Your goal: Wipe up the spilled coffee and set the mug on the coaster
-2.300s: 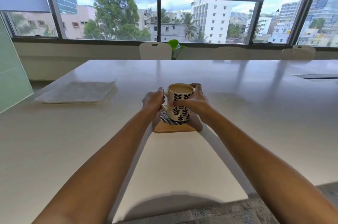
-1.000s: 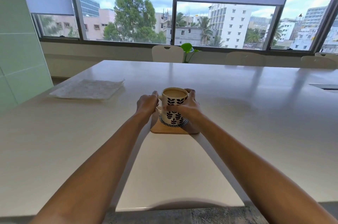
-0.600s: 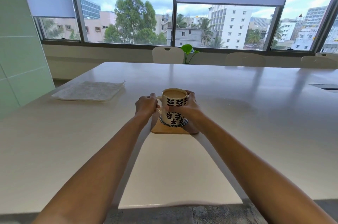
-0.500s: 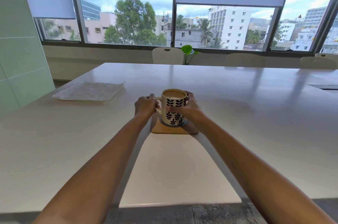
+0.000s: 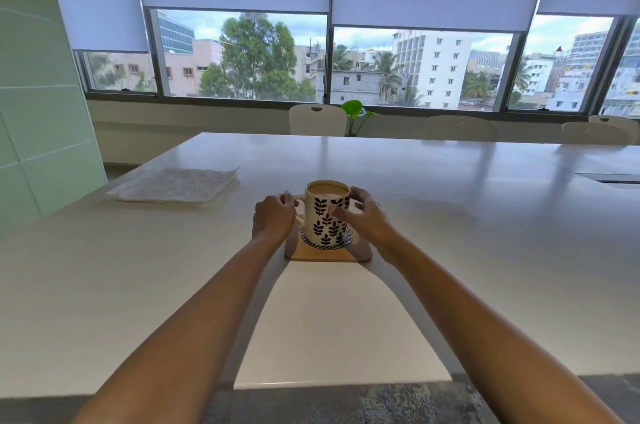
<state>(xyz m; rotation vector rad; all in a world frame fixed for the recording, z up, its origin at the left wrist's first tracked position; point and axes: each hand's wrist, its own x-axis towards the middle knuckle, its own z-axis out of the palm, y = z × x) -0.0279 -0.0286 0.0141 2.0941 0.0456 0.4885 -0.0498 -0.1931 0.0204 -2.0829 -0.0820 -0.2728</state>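
A cream mug (image 5: 327, 215) with dark leaf prints, full of milky coffee, stands upright on a round patterned mat on the square wooden coaster (image 5: 325, 254), mid-table. My left hand (image 5: 273, 217) sits just left of the mug's handle, fingers loosely curled and apart, at most brushing the handle. My right hand (image 5: 367, 215) is at the mug's right side with fingers spread and lifted off the wall. Only its thumb overlaps the mug's front. I see no coffee puddle on the table.
A folded white cloth or paper towel stack (image 5: 176, 184) lies at the left back of the pale table (image 5: 485, 250). A faint ring mark (image 5: 417, 205) shows right of the mug. Chairs (image 5: 317, 118) and a small plant (image 5: 353, 110) stand beyond the far edge.
The mug went down onto the coaster and stays there. My right hand's fingers have spread away from the mug, and my left hand has eased off the handle. My head has tilted up.
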